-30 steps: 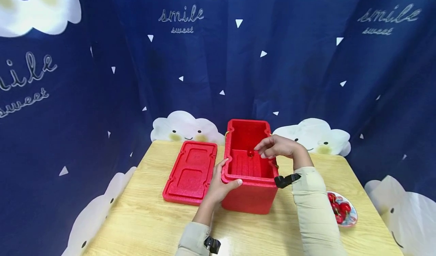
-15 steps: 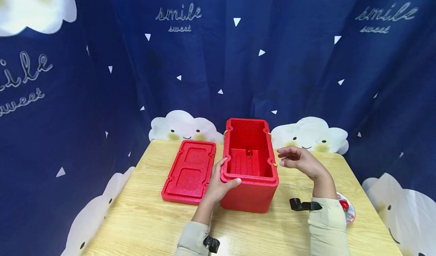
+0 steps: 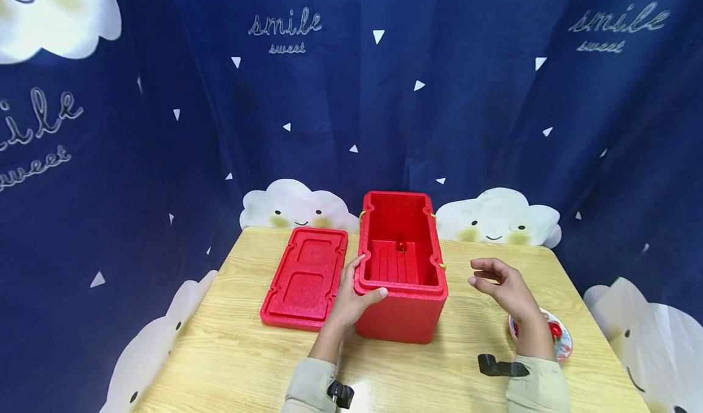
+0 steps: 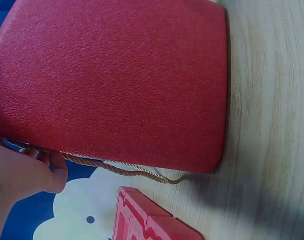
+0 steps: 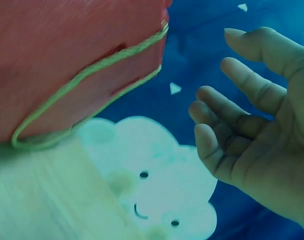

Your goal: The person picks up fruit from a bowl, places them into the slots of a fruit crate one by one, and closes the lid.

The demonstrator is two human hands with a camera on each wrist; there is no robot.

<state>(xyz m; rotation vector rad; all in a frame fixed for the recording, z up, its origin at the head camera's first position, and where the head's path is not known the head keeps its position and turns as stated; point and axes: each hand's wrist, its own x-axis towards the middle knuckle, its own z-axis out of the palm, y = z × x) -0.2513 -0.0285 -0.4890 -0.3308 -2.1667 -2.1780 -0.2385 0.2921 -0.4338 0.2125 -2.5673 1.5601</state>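
Note:
A red foam box point(image 3: 401, 318) stands uncovered on the wooden table, a single red cherry point(image 3: 401, 246) lying on its floor. My left hand point(image 3: 351, 300) grips the box's near left corner, thumb on the front rim and fingers along the left side. In the left wrist view some of its fingers lie by a twisted rope handle point(image 4: 116, 170). To the right of the box, my right hand point(image 3: 508, 288) hovers with loosely bent fingers and holds nothing. Its wrist partly covers a small patterned plate point(image 3: 566, 353) with red cherries point(image 3: 556, 329).
The box's red lid point(image 3: 304, 279) lies flat on the table point(image 3: 219, 352) to the left. A second rope handle point(image 5: 86, 75) hangs on the box's right side. Behind the table hangs a dark blue curtain point(image 3: 329, 108) with white clouds.
My right hand has moved from above the box out to the right and back toward the plate. The left hand has stayed on the box; the cherry inside has stayed put.

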